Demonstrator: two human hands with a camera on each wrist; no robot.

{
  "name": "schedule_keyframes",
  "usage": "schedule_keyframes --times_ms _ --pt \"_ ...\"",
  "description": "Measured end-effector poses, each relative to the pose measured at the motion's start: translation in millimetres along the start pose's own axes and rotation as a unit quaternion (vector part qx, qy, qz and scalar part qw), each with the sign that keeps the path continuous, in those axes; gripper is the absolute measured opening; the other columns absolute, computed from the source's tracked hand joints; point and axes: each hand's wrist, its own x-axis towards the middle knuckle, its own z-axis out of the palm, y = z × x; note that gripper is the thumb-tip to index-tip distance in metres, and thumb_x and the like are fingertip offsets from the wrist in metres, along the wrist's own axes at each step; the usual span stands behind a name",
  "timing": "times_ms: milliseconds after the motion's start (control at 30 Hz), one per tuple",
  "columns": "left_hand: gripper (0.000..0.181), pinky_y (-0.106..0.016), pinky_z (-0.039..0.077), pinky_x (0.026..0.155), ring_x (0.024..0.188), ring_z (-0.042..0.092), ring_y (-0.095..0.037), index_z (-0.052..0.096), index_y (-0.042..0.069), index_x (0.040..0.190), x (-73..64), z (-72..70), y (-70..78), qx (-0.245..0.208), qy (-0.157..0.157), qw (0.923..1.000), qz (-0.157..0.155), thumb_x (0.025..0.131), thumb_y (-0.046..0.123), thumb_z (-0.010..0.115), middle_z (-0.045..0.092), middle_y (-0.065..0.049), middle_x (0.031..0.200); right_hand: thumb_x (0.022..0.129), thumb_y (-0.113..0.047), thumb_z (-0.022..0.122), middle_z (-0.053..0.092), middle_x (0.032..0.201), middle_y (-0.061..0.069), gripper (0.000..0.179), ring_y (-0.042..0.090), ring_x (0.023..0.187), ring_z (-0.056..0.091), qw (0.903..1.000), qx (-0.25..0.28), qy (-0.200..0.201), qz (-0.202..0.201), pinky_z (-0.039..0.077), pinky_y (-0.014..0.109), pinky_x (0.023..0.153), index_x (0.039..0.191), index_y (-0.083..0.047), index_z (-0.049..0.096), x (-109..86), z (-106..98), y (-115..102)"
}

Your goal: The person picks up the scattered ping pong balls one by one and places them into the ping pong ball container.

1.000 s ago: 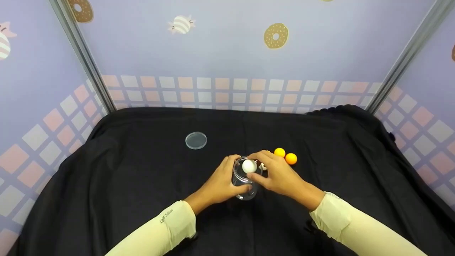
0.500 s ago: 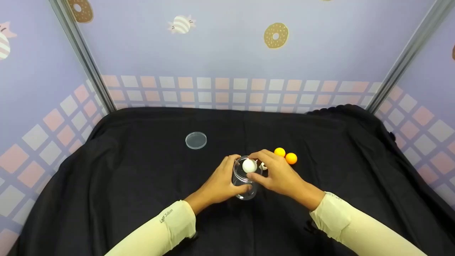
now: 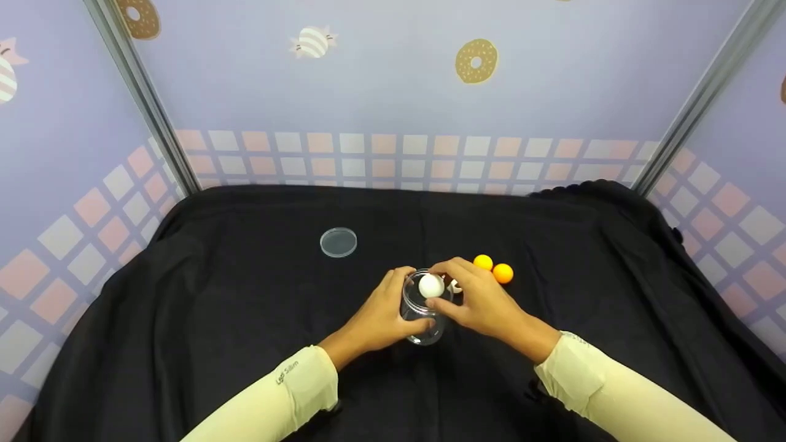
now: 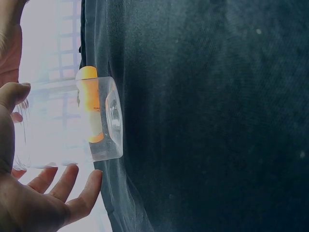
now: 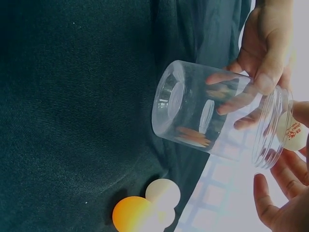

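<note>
A clear plastic jar [image 3: 428, 336] without its lid stands between the hands. My left hand [image 3: 377, 316] grips it near the rim, thumb on the near side. At the jar's mouth, my right hand [image 3: 479, 301] pinches a white ping-pong ball [image 3: 431, 286] between thumb and fingers. Red print shows on that ball [image 5: 293, 133] in the right wrist view. Nothing is visible inside the jar [image 5: 193, 104]; the orange in the left wrist view appears through its wall. Whether its base touches the cloth I cannot tell.
Two orange ping-pong balls [image 3: 503, 274] lie beyond my right hand. Partly hidden beside it is another white ball [image 3: 455, 286]. A clear round lid [image 3: 338, 242] lies farther back on the left. Black cloth [image 3: 245, 294] covers the table, with patterned walls [image 3: 393, 92] around it.
</note>
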Motion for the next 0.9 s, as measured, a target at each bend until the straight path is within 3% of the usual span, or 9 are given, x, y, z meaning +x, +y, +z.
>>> schedule_keyframes --times_ms 433,667,900 --pt "0.086 -0.037 0.051 0.099 0.112 0.058 -0.020 0.040 0.013 0.145 0.0 -0.5 0.9 0.001 -0.001 1.0000 -0.006 0.077 0.046 0.083 0.054 -0.010 0.129 0.086 -0.033 0.082 0.067 0.110 -0.005 0.042 0.007 0.098 0.064 1.0000 0.002 0.000 0.001 0.059 0.027 0.080 0.121 -0.017 0.065 -0.1 0.9 1.1" --pt "0.085 -0.037 0.050 0.100 0.112 0.057 -0.020 0.042 0.014 0.143 -0.1 -0.8 0.9 0.006 -0.001 1.0000 -0.005 0.076 0.044 0.084 0.053 -0.007 0.128 0.086 -0.026 0.083 0.068 0.109 0.005 0.044 0.019 0.098 0.067 1.0000 0.007 0.000 -0.002 0.061 0.037 0.079 0.122 -0.009 0.065 -0.2 2.0 2.9" --pt "0.085 -0.036 0.050 0.100 0.111 0.056 -0.016 0.041 0.015 0.144 -0.2 -0.9 -0.2 0.002 -0.006 0.9999 -0.012 0.076 0.044 0.084 0.052 -0.003 0.128 0.087 -0.026 0.082 0.068 0.108 0.006 0.042 0.021 0.096 0.067 0.9999 0.006 0.002 -0.010 0.061 0.036 0.080 0.122 -0.009 0.065 -1.3 2.7 2.5"
